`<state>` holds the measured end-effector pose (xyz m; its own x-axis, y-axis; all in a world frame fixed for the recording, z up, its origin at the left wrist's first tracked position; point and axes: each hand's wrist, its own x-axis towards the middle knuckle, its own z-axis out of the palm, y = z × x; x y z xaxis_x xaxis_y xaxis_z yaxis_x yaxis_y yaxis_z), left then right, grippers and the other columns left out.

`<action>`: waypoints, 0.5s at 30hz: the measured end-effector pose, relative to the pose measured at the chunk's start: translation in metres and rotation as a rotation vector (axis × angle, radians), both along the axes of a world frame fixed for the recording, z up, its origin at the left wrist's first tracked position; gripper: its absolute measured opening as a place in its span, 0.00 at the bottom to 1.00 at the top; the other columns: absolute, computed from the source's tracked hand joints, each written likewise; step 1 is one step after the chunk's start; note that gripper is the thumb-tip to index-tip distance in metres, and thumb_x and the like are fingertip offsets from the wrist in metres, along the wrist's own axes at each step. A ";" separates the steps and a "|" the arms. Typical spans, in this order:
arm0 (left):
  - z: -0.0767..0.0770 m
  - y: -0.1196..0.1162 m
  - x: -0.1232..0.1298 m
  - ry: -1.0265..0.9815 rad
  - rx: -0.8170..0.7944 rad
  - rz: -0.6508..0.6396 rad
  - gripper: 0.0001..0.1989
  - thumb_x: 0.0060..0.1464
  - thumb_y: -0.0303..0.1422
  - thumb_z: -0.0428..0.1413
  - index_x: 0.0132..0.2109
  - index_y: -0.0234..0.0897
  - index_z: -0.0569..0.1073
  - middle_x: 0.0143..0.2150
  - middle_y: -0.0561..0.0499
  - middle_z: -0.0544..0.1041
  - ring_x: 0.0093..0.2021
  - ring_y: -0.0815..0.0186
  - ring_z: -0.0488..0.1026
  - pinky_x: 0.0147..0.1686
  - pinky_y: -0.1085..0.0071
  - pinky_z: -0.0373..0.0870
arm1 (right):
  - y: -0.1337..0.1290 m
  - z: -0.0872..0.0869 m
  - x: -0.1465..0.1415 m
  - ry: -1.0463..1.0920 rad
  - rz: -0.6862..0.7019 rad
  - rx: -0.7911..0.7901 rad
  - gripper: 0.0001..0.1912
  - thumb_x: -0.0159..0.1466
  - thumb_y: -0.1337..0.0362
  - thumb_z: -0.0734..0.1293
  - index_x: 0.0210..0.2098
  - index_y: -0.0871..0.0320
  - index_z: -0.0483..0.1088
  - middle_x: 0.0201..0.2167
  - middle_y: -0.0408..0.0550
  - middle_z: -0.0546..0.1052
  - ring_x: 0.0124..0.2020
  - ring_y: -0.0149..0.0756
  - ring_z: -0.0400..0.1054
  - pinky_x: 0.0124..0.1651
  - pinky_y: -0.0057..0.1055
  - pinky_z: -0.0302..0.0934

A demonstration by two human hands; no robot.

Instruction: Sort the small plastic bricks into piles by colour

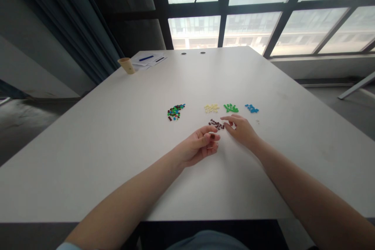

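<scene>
your left hand (199,146) is near the front of the white table (88,156), with its fingers curled in. your thumb and first finger look pressed together on a tiny dark brown brick (212,136), so that hand is pinching it. the brick is small, and your fingers hide part of it.

your right hand (240,131) is just to the right of your left hand. its fingers are spread a little and bent down, and the tips are just beside a small pile of dark brown bricks (216,124). you can't tell for sure if those fingers are touching a brick, but they do not seem to be pinching one.

the brown pile lies between your two hands and a bit ahead of them. past it, there is a row of small piles. a mixed pile of many colors (175,111) is on the left. then come a cream pile (211,108), a green pile (231,108), and a blue pile (251,108) on the right. the piles sit apart from each other.

far off at the back corner of the table, a tan paper cup (127,65) stands upright beside some papers (148,61) with a blue pen (146,58) on them. big windows (252,8) are behind the table.
</scene>
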<state>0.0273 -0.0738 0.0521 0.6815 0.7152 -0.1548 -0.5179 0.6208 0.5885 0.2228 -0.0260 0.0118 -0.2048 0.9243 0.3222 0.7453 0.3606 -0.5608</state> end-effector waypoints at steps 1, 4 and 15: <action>0.000 0.000 0.000 0.001 0.001 0.000 0.16 0.35 0.35 0.66 0.34 0.38 0.73 0.26 0.58 0.75 0.24 0.77 0.71 0.29 0.80 0.66 | 0.000 0.000 0.000 -0.001 0.001 0.003 0.14 0.57 0.67 0.61 0.40 0.58 0.74 0.23 0.44 0.67 0.28 0.31 0.62 0.36 0.29 0.57; 0.001 -0.002 0.001 0.009 0.000 0.003 0.16 0.35 0.35 0.66 0.34 0.38 0.72 0.25 0.58 0.75 0.24 0.78 0.70 0.29 0.80 0.65 | 0.000 0.000 0.000 -0.001 0.008 0.017 0.14 0.57 0.66 0.61 0.40 0.57 0.74 0.23 0.44 0.67 0.28 0.32 0.62 0.36 0.29 0.57; -0.020 0.029 -0.011 0.627 0.225 0.316 0.19 0.37 0.38 0.65 0.36 0.36 0.70 0.31 0.50 0.78 0.30 0.72 0.71 0.36 0.73 0.63 | -0.006 0.008 -0.003 0.086 0.097 0.086 0.12 0.60 0.64 0.60 0.39 0.58 0.74 0.26 0.46 0.70 0.31 0.32 0.63 0.37 0.30 0.58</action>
<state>0.0165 -0.0447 0.0325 0.2693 0.9231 -0.2744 -0.1763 0.3274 0.9283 0.2193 -0.0319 0.0203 -0.2603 0.8696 0.4195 0.6551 0.4783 -0.5849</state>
